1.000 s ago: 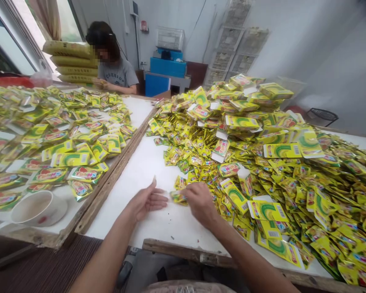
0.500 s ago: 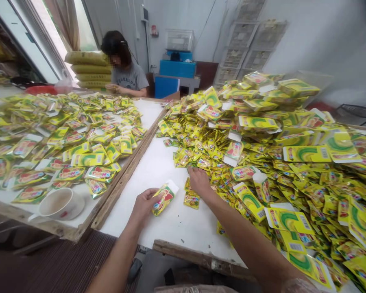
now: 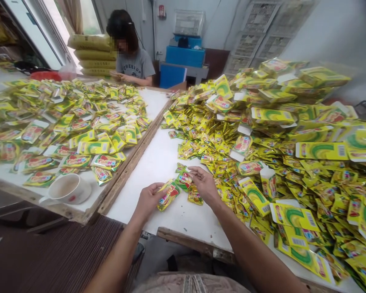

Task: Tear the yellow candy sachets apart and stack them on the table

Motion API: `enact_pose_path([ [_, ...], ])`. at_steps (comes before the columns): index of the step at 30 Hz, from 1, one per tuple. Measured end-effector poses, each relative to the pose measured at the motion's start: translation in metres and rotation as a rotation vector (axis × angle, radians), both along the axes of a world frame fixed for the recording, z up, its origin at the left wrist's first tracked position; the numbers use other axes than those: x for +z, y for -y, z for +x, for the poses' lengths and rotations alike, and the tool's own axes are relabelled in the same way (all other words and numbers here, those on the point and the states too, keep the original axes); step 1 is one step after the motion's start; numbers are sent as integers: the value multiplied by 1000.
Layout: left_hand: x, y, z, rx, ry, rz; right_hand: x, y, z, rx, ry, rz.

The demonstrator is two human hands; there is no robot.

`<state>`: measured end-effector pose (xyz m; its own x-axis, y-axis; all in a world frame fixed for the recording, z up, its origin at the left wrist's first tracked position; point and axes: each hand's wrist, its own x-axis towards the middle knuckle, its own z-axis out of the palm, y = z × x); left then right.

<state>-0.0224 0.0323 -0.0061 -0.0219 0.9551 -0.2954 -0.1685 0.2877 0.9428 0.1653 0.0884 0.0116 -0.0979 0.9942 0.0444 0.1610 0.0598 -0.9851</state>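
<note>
My left hand [image 3: 150, 200] holds a small yellow and green carton [image 3: 168, 196] with a red fruit print, tilted above the white tabletop. Close to the carton's upper right end, my right hand [image 3: 203, 185] pinches a small green and yellow sachet [image 3: 184, 180]. The sachet is at the carton's end; whether part of it is inside cannot be made out. Another sachet [image 3: 195, 197] lies on the table just below my right fingers. A large heap of sachets [image 3: 201, 130] begins right beyond my right hand.
Flat cartons [image 3: 293, 221] lie on the heap at the right. On the left table are many filled-looking packs [image 3: 105, 162] and a white cup [image 3: 67, 190]. A wooden edge strip [image 3: 134, 156] divides the tables. A person in a grey shirt [image 3: 136, 65] sits at the back.
My right hand has come from the heap's edge toward the carton and now has a sachet in its fingers. My left hand still holds the carton. The view has shifted slightly.
</note>
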Motion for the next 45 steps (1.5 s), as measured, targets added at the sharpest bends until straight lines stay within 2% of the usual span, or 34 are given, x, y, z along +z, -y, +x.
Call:
enact_pose_path([
  [5,-1,5,0,70,6,12,-2,14,-1,80,154,-17],
  [10,-1,7,2,84,-50,23,0,17,1,-42,99,33],
  [18,5,11,-1,85,-59,78,31,16,3,170,428,88],
  [21,4,12,-3,51,-101,92,39,13,6,226,453,69],
  [23,4,12,-3,23,-140,88,42,11,5,165,388,79],
  [25,5,12,0,14,-154,85,41,11,1,19,282,121],
  [28,7,12,4,35,-72,80,33,16,-6,-108,215,161],
  [32,8,15,6,73,-3,92,26,23,-6,-23,364,146],
  [36,11,16,3,48,-39,115,39,20,-1,169,508,152],
  [39,16,16,0,-57,-83,131,49,12,0,280,537,159],
  [42,21,14,-3,-153,-42,96,51,9,-4,232,515,194],
  [45,24,13,-4,-161,55,26,47,13,-11,175,492,285],
])
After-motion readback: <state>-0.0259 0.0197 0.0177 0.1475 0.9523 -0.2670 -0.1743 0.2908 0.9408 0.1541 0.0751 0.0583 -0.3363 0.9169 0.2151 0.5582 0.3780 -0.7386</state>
